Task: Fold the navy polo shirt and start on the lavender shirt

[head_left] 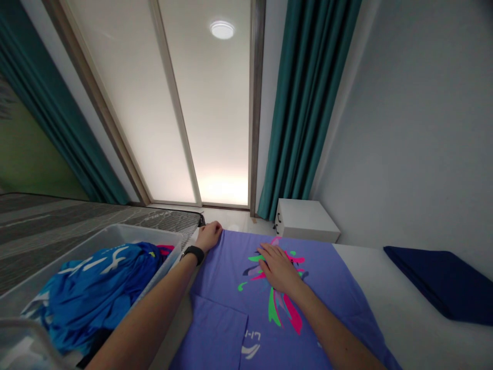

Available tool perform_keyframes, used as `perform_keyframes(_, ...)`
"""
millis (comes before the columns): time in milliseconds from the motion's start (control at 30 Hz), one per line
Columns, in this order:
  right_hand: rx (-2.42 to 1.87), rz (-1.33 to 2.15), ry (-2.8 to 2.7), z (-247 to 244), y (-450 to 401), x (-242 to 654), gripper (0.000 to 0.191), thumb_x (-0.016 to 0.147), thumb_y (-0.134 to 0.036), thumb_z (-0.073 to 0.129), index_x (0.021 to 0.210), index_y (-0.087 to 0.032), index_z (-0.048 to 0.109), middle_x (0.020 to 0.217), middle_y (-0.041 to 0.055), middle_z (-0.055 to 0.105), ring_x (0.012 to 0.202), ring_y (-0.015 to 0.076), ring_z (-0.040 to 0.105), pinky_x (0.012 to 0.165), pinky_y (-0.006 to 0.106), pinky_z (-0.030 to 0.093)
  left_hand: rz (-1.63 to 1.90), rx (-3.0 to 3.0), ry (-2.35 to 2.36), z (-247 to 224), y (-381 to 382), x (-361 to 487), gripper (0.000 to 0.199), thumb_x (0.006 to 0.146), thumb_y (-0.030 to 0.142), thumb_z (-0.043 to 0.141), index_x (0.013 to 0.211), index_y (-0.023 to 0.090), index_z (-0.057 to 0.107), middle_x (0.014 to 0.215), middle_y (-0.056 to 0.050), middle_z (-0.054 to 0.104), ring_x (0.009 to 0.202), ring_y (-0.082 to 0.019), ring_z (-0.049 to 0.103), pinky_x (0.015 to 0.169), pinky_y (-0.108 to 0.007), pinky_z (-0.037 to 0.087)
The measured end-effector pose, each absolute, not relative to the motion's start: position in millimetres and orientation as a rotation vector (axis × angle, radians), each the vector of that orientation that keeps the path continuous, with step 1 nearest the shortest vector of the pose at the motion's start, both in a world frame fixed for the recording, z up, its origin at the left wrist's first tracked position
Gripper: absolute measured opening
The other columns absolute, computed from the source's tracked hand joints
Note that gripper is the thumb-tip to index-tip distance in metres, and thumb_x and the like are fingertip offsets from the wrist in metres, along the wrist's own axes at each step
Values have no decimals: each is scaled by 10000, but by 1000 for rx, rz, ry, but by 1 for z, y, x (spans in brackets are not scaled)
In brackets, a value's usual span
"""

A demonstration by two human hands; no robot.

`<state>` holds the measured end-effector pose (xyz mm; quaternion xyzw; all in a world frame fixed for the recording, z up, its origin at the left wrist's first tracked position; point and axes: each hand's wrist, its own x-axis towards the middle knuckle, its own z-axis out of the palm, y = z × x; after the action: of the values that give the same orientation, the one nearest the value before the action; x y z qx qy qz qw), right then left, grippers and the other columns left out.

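Observation:
A purple T-shirt (327,288) with a pink and green print lies spread on a white table, one part of it folded over at the lower left. At its far left corner, my left hand (209,236) has its fingers curled on the fabric edge; a dark band is round that wrist. My right hand (278,264) rests flat on the colourful print, fingers stretched out. White lettering shows near the shirt's front, partly covered by the fold.
To the left stands a clear plastic bin (119,229) holding crumpled blue clothes (100,288). Folded navy cloth (439,280) lies on the white table (370,277) at the right. Beyond are a white cabinet (308,216), teal curtains (304,113) and frosted sliding doors (208,103).

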<state>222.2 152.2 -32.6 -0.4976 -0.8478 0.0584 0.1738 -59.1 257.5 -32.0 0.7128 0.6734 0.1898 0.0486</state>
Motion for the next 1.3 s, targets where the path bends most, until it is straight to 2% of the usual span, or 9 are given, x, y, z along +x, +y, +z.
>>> perform_keyframes(233, -1410, 170, -2407, -30, 152, 222, 417, 982, -293, 376, 1343, -170, 545, 1436, 98, 498, 1328, 229, 416, 1141, 424, 257, 619, 2072, 2240, -31, 253, -58, 198, 933, 238, 428, 926, 174, 615, 1035, -120, 701, 1058, -267, 606, 954, -411, 351)
perform_keyframes(367, -1416, 177, -2401, -30, 152, 222, 417, 974, -282, 388, 1342, -166, 546, 1435, 101, 498, 1329, 233, 416, 1144, 421, 253, 598, 2128, 2158, -27, 250, -58, 216, 941, 255, 418, 946, 201, 627, 996, -73, 719, 1009, -224, 633, 922, -349, 381)
perform_keyframes(500, -1410, 167, -2403, -31, 152, 223, 418, 977, -295, 370, 1347, -202, 541, 1442, 87, 492, 1330, 228, 417, 1139, 426, 259, 567, 2164, 2088, -25, 251, -58, 210, 918, 304, 468, 970, 244, 662, 1045, -29, 728, 1051, -204, 626, 944, -325, 376)
perform_keyframes(733, -1411, 193, -2402, -33, 153, 223, 425, 980, -314, 368, 1357, -205, 531, 1451, 83, 482, 1344, 219, 398, 1145, 427, 241, 527, 2100, 2127, -28, 259, -58, 261, 921, 312, 439, 930, 238, 689, 1035, -34, 743, 1057, -219, 629, 992, -371, 344)
perform_keyframes(1000, -1423, 182, -2410, -32, 152, 223, 429, 979, -299, 373, 1356, -173, 533, 1445, 94, 488, 1339, 224, 402, 1149, 414, 236, 529, 2119, 2088, -30, 261, -63, 209, 922, 284, 449, 941, 232, 651, 993, -20, 735, 1014, -213, 644, 971, -368, 351)
perform_keyframes(1300, -1406, 184, -2412, -33, 153, 224, 434, 974, -333, 391, 1357, -184, 531, 1446, 98, 486, 1338, 226, 402, 1141, 426, 251, 593, 2120, 2126, -28, 259, -63, 231, 956, 261, 401, 957, 199, 623, 1092, -69, 674, 1048, -207, 610, 927, -343, 389)
